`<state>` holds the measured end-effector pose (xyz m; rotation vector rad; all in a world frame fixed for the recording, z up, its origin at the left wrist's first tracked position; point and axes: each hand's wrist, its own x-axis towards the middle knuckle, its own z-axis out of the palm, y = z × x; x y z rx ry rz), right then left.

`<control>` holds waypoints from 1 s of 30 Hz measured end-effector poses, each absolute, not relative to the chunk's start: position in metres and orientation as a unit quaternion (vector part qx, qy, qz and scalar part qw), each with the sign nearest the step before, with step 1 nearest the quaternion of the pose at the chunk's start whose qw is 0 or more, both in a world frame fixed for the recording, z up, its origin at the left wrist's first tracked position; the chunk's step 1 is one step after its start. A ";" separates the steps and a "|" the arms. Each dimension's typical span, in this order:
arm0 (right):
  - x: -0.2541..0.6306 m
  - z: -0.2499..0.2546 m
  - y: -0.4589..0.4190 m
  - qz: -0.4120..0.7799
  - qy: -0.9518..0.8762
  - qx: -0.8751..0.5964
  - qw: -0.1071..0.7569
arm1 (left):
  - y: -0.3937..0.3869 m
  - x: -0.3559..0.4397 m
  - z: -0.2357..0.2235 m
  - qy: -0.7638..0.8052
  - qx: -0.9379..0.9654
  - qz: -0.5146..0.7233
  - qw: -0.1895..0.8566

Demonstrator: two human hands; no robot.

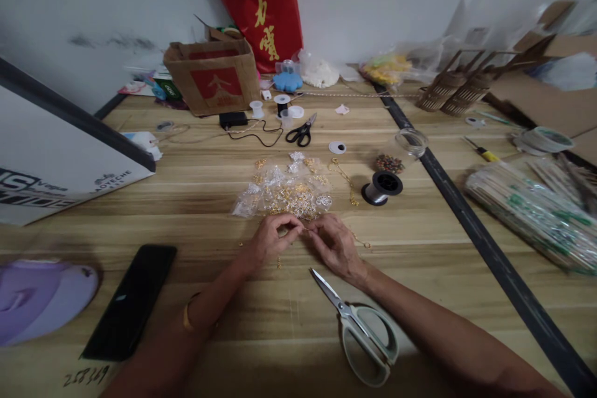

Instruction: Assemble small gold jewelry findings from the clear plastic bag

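Note:
My left hand [276, 236] and my right hand [334, 244] meet at the middle of the table, fingertips pinched close together. Between them is a thin gold chain [306, 229], gripped from both sides; its finer details are too small to make out. A gold chain end [362, 241] with a small ring sticks out to the right of my right hand. Just beyond my hands lies a heap of small clear bags [284, 189] with gold and silver jewelry findings. Large scissors [357, 323] with pale handles rest below my right hand, and a short gold chain piece [278, 262] lies below my left.
At left are a black phone [130, 301] and a white box [56, 155]. A wire spool [382, 188], a loose gold chain [344, 179] and black scissors [302, 132] lie beyond my hands. Wrapped sticks [527, 214] lie right; a paper bag [212, 78] stands behind.

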<state>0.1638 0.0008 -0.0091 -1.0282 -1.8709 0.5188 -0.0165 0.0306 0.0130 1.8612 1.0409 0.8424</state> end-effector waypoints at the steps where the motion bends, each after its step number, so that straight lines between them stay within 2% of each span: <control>1: 0.164 -0.009 0.001 0.212 -0.757 -0.417 0.456 | 0.031 -0.017 0.013 0.414 0.737 0.338 0.413; 9: 0.164 -0.007 -0.001 0.203 -0.757 -0.412 0.466 | 0.032 -0.022 0.016 0.409 0.737 0.338 0.419; 21: 0.165 -0.002 -0.003 0.189 -0.777 -0.396 0.451 | 0.029 -0.019 0.019 0.399 0.782 0.301 0.371; 25: 0.169 0.000 -0.004 0.238 -0.745 -0.396 0.482 | 0.030 -0.020 0.020 0.405 0.779 0.303 0.370; 30: 0.170 -0.003 0.000 0.308 -0.650 -0.410 0.561 | 0.030 -0.021 0.020 0.399 0.773 0.304 0.388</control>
